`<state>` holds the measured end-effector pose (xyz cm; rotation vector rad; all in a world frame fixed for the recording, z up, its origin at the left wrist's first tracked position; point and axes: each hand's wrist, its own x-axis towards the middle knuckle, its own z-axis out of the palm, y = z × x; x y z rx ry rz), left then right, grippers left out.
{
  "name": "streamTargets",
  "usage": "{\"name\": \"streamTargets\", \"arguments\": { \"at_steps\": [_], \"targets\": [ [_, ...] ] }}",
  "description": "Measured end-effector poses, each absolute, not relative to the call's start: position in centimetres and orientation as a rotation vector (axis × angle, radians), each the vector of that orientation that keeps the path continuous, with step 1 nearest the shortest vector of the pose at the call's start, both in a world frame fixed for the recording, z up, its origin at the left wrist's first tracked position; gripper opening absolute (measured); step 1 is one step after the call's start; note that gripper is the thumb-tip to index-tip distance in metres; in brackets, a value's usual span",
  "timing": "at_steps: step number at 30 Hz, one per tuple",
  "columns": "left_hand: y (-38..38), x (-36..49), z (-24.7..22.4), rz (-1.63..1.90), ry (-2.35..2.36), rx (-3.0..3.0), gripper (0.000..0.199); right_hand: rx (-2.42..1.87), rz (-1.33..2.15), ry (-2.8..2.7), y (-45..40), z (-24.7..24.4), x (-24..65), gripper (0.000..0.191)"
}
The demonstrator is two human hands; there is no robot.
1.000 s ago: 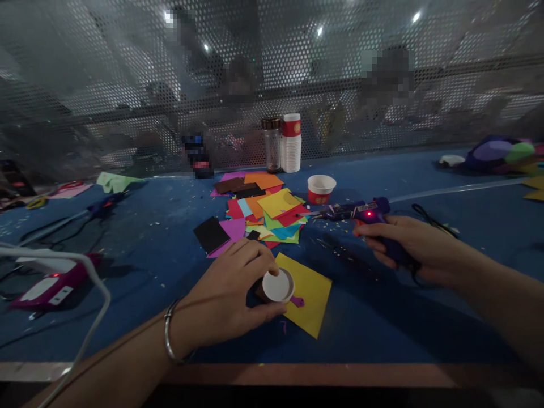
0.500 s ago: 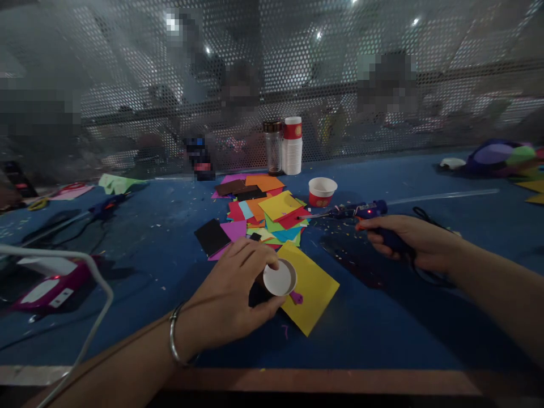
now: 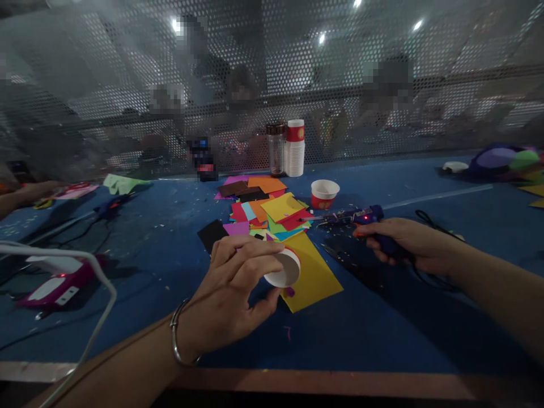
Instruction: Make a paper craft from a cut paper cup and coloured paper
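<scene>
My left hand (image 3: 238, 283) is closed around a small white paper cup (image 3: 285, 268), whose white round end is tilted toward me. Below the cup lies a yellow sheet (image 3: 317, 277) with a small purple piece (image 3: 289, 292) on it. In my right hand (image 3: 403, 243) is a blue hot glue gun (image 3: 361, 215) with a red light lit and a long clear glue stick (image 3: 433, 196) out of its back. Its nozzle points left, over the edge of a pile of coloured paper (image 3: 284, 207). The palm side of my left hand is hidden.
Behind the pile stand a red-and-white paper cup (image 3: 325, 194), a glass bottle (image 3: 276, 150) and a stack of paper cups (image 3: 295, 150). Dark scissors (image 3: 346, 260) lie under the glue gun. At left are another glue gun (image 3: 111, 207), a magenta power strip (image 3: 59, 286) and a white cable (image 3: 104, 272).
My left hand has turned the cup, so its white end tilts more to the right. The glue gun stays nearly still. Another person's hand has come in at the far left.
</scene>
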<state>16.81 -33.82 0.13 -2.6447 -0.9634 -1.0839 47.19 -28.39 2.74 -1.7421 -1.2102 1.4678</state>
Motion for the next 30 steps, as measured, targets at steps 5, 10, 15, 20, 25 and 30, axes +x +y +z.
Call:
{"name": "streamTargets", "arguments": {
  "at_steps": [5, 10, 15, 20, 25, 30],
  "targets": [
    [-34.0, 16.8, 0.4, -1.071, -0.958, -2.655, 0.041, -1.748, 1.415, -1.207, -28.3, 2.2, 47.4, 0.03],
    [-34.2, 16.8, 0.5, -1.055, -0.966, -2.662, 0.042, -1.758, 1.394, -1.187, -29.0, 2.7, 47.2, 0.036],
    [-34.2, 16.9, 0.5, -1.051, -0.943, -2.646, 0.043, -1.563, 1.346, -1.121, -30.6, 3.9, 45.5, 0.027],
    [-34.3, 17.1, 0.4, -1.052, -0.909, -2.635, 0.041, -1.411, 1.352, -1.333, -31.8, 3.7, 42.1, 0.035],
    [-34.2, 17.1, 0.6, -1.011, -0.901, -2.651, 0.041, -1.314, 1.316, -1.463, -31.8, 3.1, 39.9, 0.033],
    [-34.1, 17.0, 0.4, -1.11, -0.949, -2.677, 0.049, -1.292, 1.284, -1.371, -31.3, 2.8, 39.5, 0.03]
  ]
}}
